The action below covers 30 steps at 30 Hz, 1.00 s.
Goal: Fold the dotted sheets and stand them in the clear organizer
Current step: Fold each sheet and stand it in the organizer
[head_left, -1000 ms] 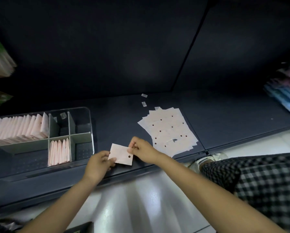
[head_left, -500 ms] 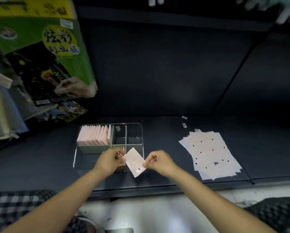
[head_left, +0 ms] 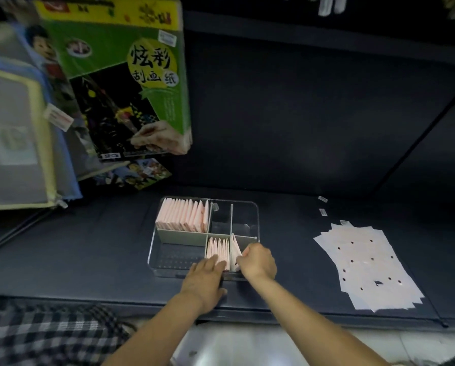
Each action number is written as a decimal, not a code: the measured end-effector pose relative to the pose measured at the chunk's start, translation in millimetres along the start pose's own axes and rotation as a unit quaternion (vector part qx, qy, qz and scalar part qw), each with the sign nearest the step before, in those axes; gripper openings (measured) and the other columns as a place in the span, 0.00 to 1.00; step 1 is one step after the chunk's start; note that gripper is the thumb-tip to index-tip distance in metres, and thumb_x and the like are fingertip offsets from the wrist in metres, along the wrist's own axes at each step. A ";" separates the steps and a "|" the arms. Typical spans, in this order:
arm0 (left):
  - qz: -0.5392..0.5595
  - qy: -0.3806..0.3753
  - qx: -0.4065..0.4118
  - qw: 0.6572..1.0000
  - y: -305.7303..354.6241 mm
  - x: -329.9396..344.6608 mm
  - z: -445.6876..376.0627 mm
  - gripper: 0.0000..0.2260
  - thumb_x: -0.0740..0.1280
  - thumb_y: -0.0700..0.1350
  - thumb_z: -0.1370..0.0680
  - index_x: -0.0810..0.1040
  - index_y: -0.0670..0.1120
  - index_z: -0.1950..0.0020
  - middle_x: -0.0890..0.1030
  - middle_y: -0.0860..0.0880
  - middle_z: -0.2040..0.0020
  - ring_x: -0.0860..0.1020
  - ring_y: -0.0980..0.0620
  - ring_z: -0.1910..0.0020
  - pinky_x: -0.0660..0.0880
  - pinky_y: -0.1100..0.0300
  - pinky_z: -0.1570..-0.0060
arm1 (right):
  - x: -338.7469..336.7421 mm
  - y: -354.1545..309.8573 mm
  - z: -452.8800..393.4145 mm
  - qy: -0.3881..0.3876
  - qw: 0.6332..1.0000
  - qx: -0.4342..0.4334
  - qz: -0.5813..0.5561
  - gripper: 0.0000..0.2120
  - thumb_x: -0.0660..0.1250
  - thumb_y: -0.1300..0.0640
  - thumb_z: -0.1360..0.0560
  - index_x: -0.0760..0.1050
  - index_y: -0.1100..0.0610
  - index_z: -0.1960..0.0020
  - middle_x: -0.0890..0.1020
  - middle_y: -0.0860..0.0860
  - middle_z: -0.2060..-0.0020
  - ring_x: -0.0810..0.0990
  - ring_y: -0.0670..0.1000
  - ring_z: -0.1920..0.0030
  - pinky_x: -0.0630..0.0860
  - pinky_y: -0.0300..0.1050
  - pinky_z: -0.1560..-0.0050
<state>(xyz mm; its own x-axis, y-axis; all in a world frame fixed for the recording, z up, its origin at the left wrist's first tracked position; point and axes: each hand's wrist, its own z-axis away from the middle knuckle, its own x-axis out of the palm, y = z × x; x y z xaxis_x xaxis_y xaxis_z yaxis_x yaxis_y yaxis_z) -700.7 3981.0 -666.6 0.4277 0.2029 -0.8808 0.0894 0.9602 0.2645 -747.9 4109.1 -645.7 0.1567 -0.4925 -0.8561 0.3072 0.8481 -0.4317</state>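
The clear organizer [head_left: 157,247] sits on the dark shelf. Its back left compartment holds a row of folded pink sheets [head_left: 183,215]. A shorter row of folded sheets [head_left: 217,248] stands in the front middle compartment. My right hand [head_left: 256,261] pinches a folded white sheet [head_left: 234,249] and holds it upright at the right end of that short row. My left hand [head_left: 205,278] rests with straight fingers against the front of the short row. A loose pile of flat dotted sheets [head_left: 363,262] lies on the shelf to the right.
A green boxed scratch-art pack [head_left: 131,75] and flat folders [head_left: 15,143] lean at the back left. Two small white labels [head_left: 322,206] lie behind the flat pile. The shelf's front edge [head_left: 274,311] runs below my wrists. Checked fabric [head_left: 44,331] shows at the lower left.
My view swung left toward the organizer. Both hands carried the folded sheet from in front of the organizer into its front middle compartment, and my left hand let go and now rests on the row.
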 end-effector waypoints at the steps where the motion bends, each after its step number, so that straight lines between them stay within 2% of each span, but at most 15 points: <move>1: 0.001 0.006 -0.002 1.000 -0.8 -0.2 0.2 0.30 0.61 0.52 0.21 0.52 0.50 0.23 0.48 0.49 0.22 0.49 0.47 0.23 0.47 0.50 0.25 | 5.5 -1.5 0.1 -0.006 1.000 0.001 0.002 0.05 0.64 0.57 0.28 0.79 0.53 0.57 0.83 0.51 0.55 0.81 0.55 0.54 0.75 0.42 0.61; 3: 0.000 0.028 -0.002 1.000 -1.9 -0.7 0.5 0.29 0.61 0.51 0.21 0.53 0.50 0.23 0.51 0.49 0.22 0.51 0.47 0.24 0.48 0.51 0.26 | 15.9 -2.1 1.9 -0.005 1.000 -0.010 0.014 0.06 0.65 0.53 0.26 0.80 0.53 0.54 0.83 0.52 0.53 0.81 0.55 0.51 0.74 0.42 0.59; 6: 0.008 0.060 0.003 0.998 -1.6 -1.5 -0.8 0.28 0.60 0.47 0.21 0.52 0.51 0.23 0.53 0.50 0.22 0.51 0.48 0.24 0.48 0.52 0.26 | 26.9 -0.5 5.6 0.014 0.998 -0.045 0.035 0.12 0.63 0.48 0.23 0.79 0.55 0.55 0.83 0.54 0.53 0.81 0.57 0.51 0.73 0.43 0.59; 10: 0.006 0.067 0.007 0.998 3.1 -2.0 -4.6 0.30 0.58 0.40 0.21 0.50 0.53 0.23 0.52 0.51 0.22 0.49 0.47 0.24 0.47 0.51 0.25 | 30.5 4.3 4.6 0.004 0.995 -0.077 0.068 0.14 0.56 0.53 0.21 0.80 0.57 0.50 0.82 0.56 0.49 0.80 0.58 0.47 0.74 0.44 0.57; 14: -0.017 0.066 0.018 0.998 9.6 -3.5 -9.9 0.33 0.56 0.35 0.23 0.49 0.55 0.23 0.49 0.52 0.22 0.46 0.46 0.23 0.46 0.48 0.25 | 25.4 17.2 1.7 -0.042 0.984 -0.159 0.069 0.14 0.57 0.54 0.22 0.78 0.59 0.48 0.80 0.58 0.48 0.76 0.58 0.44 0.74 0.46 0.54; 17: -0.052 0.052 0.015 0.997 9.8 -3.8 -13.4 0.30 0.56 0.38 0.21 0.49 0.55 0.23 0.47 0.52 0.22 0.44 0.45 0.23 0.45 0.47 0.25 | 15.8 33.9 0.2 -0.060 0.970 -0.233 0.028 0.13 0.60 0.50 0.22 0.79 0.55 0.47 0.80 0.56 0.48 0.74 0.54 0.43 0.73 0.44 0.50; 20: -0.085 0.044 0.010 0.995 7.8 -2.0 -15.9 0.26 0.56 0.44 0.19 0.50 0.55 0.23 0.46 0.53 0.22 0.44 0.46 0.23 0.45 0.47 0.26 | -4.9 72.7 -9.0 -0.019 0.964 -0.263 0.007 0.12 0.62 0.48 0.23 0.79 0.50 0.44 0.80 0.49 0.47 0.73 0.50 0.43 0.71 0.41 0.47; 23: -0.100 0.048 0.011 0.994 8.0 -0.1 -18.4 0.26 0.56 0.47 0.19 0.50 0.56 0.23 0.45 0.54 0.22 0.44 0.47 0.23 0.45 0.48 0.26 | -38.9 135.3 -31.2 0.046 0.973 -0.223 0.041 0.15 0.62 0.49 0.23 0.75 0.50 0.38 0.76 0.47 0.41 0.71 0.50 0.39 0.68 0.41 0.41; 25: -0.108 0.051 0.011 0.993 9.8 0.3 -19.3 0.26 0.56 0.47 0.19 0.49 0.57 0.23 0.44 0.54 0.22 0.44 0.47 0.23 0.45 0.49 0.26 | -62.3 182.4 -47.1 0.076 0.984 -0.142 0.081 0.19 0.61 0.49 0.22 0.69 0.52 0.33 0.72 0.49 0.36 0.68 0.52 0.36 0.66 0.42 0.37; 28: -0.112 0.061 0.007 0.992 15.2 0.5 -19.4 0.26 0.56 0.49 0.19 0.49 0.58 0.23 0.45 0.55 0.22 0.46 0.48 0.23 0.47 0.50 0.25 | -86.1 245.3 -55.9 0.091 0.991 0.008 0.098 0.25 0.61 0.46 0.22 0.62 0.54 0.29 0.67 0.51 0.32 0.65 0.53 0.33 0.68 0.45 0.37; 30: -0.111 0.065 0.006 0.992 20.5 0.8 -18.3 0.25 0.56 0.50 0.19 0.50 0.59 0.24 0.47 0.55 0.22 0.47 0.48 0.23 0.49 0.50 0.25 | -89.8 277.1 -53.4 0.076 0.992 0.049 0.091 0.26 0.62 0.45 0.23 0.61 0.55 0.30 0.67 0.52 0.32 0.65 0.53 0.34 0.70 0.46 0.39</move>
<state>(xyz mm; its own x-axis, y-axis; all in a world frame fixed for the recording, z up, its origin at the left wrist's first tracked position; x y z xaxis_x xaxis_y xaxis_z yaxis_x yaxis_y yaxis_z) -715.0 4004.4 -669.1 0.2761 0.0101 -0.9611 0.1803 0.9816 0.0622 -727.0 4398.8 -703.6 0.0776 -0.2923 -0.9532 0.3781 0.8933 -0.2431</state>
